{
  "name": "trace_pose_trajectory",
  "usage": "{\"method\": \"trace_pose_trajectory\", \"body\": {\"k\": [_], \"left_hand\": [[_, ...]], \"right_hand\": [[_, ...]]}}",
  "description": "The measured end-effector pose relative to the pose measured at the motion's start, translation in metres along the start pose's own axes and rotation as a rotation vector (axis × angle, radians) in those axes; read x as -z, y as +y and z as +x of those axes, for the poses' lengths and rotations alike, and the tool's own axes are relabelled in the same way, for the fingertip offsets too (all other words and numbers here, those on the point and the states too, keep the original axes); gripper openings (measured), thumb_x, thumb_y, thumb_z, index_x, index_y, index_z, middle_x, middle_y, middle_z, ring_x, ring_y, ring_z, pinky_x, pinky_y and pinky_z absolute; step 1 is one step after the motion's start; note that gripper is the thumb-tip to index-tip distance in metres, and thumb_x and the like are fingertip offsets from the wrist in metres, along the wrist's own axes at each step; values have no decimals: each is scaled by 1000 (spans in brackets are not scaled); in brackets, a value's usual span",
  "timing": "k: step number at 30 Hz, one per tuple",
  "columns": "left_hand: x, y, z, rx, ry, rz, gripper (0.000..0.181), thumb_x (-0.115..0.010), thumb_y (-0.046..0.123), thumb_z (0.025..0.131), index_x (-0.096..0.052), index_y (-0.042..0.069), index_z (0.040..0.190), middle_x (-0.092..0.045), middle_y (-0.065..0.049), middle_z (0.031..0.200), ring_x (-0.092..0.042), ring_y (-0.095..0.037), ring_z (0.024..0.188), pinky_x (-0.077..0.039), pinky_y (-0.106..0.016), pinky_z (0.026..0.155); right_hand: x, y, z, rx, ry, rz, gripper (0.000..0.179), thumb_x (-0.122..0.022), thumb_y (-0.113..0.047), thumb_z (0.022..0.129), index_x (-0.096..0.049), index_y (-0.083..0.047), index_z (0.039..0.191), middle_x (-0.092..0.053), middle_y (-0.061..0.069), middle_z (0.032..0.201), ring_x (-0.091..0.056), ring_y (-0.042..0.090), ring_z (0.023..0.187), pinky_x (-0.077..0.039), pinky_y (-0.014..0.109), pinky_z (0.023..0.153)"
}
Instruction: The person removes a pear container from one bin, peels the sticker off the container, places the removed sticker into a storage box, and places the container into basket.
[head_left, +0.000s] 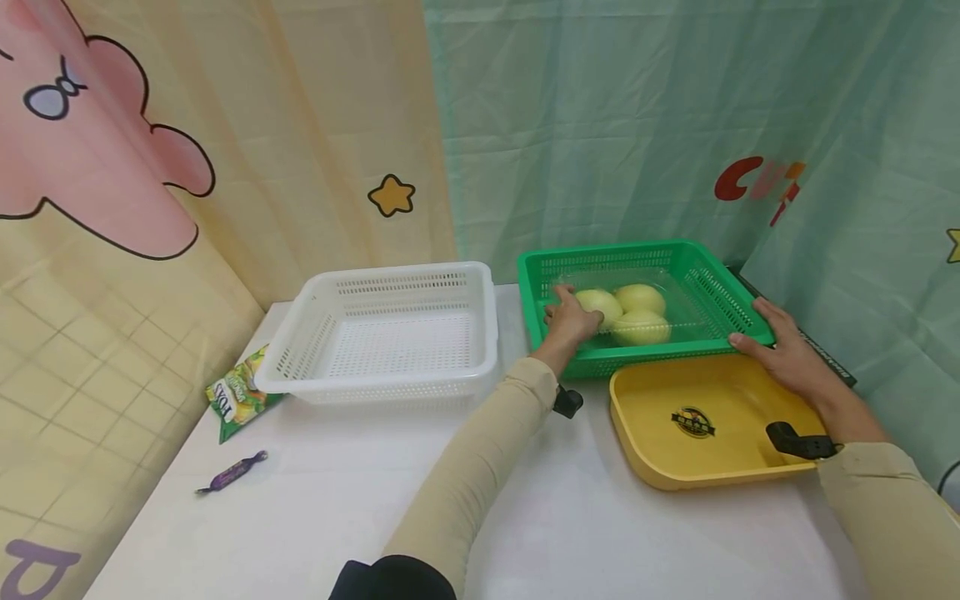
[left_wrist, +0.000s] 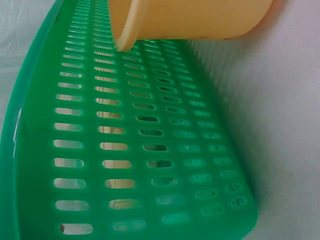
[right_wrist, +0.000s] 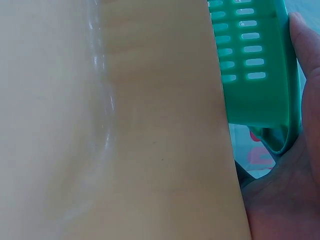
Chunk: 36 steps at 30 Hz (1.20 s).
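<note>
My left hand (head_left: 572, 321) reaches into the green basket (head_left: 723, 287) and grips the left end of a clear plastic container (head_left: 686, 312). Three round, pale yellow-green fruits (head_left: 641, 327) sit in that container. On the right, my right hand (head_left: 795, 358) holds the basket's front right corner, thumb along the rim; the right wrist view shows the hand (right_wrist: 310, 100) against this corner. The left wrist view shows the basket's slotted wall (left_wrist: 125, 145) but not the left fingers. A yellow tray (head_left: 720, 417) stands in front of the basket, under my right wrist.
A white slotted basket (head_left: 375, 387) stands left of the green one. Beside it lie a green snack bag (head_left: 243, 392) and a purple wrapped candy (head_left: 232, 473). Curtains (head_left: 600, 125) close off the back and sides. A dark flat object (head_left: 828, 358) lies behind my right hand.
</note>
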<state>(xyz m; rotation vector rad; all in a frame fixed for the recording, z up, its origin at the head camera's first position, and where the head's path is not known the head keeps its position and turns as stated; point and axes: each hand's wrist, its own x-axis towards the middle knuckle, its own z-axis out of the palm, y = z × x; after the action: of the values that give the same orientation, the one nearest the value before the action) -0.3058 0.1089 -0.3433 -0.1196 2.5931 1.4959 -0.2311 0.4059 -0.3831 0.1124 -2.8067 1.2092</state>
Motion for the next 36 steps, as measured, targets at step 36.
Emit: {"method": "trace_pose_trajectory", "body": {"k": [36], "left_hand": [[8, -2, -1, -91, -11, 147, 60, -61, 22, 85, -29, 17, 136, -43, -16, 132, -41, -29, 124, -42, -37, 90]], "right_hand": [[0, 0, -1, 6, 5, -4, 79, -44, -37, 98, 6, -8, 151, 17, 21, 156, 6, 54, 139, -4, 73, 104]]}}
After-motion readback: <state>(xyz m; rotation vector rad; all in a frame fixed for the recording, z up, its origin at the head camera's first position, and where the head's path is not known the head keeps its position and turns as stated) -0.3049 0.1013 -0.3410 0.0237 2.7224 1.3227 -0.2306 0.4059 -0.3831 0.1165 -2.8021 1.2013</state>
